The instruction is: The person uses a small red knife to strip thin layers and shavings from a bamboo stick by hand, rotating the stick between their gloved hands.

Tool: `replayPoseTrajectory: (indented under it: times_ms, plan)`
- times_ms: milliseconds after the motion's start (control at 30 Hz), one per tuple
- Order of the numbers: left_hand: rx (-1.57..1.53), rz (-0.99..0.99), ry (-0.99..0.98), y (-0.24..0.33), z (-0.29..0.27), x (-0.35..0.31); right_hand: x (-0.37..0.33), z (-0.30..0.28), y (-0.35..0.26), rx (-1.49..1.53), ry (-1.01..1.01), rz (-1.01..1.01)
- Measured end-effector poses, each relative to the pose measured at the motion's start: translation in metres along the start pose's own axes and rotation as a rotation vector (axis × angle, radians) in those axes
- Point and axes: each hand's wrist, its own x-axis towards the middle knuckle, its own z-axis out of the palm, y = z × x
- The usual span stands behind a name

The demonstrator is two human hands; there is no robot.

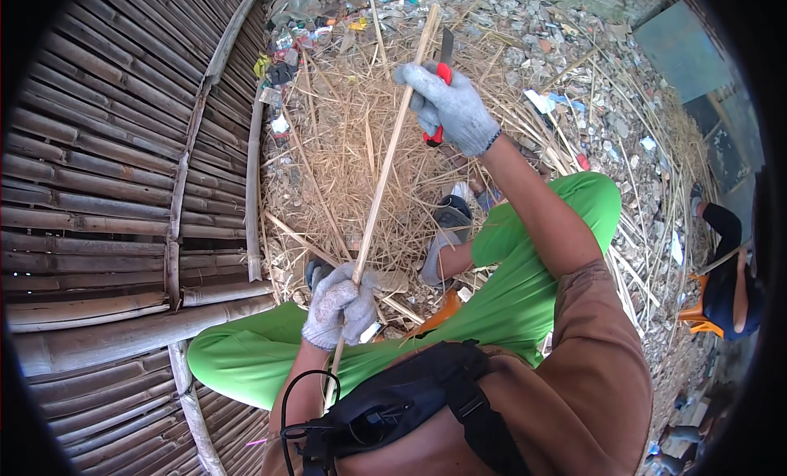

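A long pale bamboo strip (pixel 382 181) runs slantwise from my lap up to the far middle. My left hand (pixel 339 307), in a light grey work glove, is closed round its lower part, close to my body. Farther out, my gloved right hand (pixel 452 107) grips a knife (pixel 446 51) with a red handle and a dark blade pointing away from me. The fingers and thumb of that hand also lie against the strip near its far end. Part of the knife handle is hidden inside the glove.
Thin shavings (pixel 344 140) cover the ground between my feet, over rubble and litter. A bamboo slat wall (pixel 106 189) stands close on my left. More cut strips (pixel 631 267) lie to the right. Another person (pixel 730 263) sits at the far right on an orange stool (pixel 697 308).
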Motion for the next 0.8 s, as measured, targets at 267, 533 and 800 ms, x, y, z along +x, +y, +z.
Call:
replayPoseTrajectory:
  times_ms: [267,533,800]
  plan:
    - [-0.197,-0.068,-0.018,0.003,0.000,0.004,-0.019,0.014,0.000,-0.143,-0.131,0.003]
    - [0.329,0.037,0.163,0.007,0.023,-0.001,-0.018,0.014,0.000,-0.048,-0.113,0.130]
    - [0.362,-0.068,0.312,0.014,0.044,-0.014,-0.038,0.003,-0.007,-0.046,-0.118,0.221]
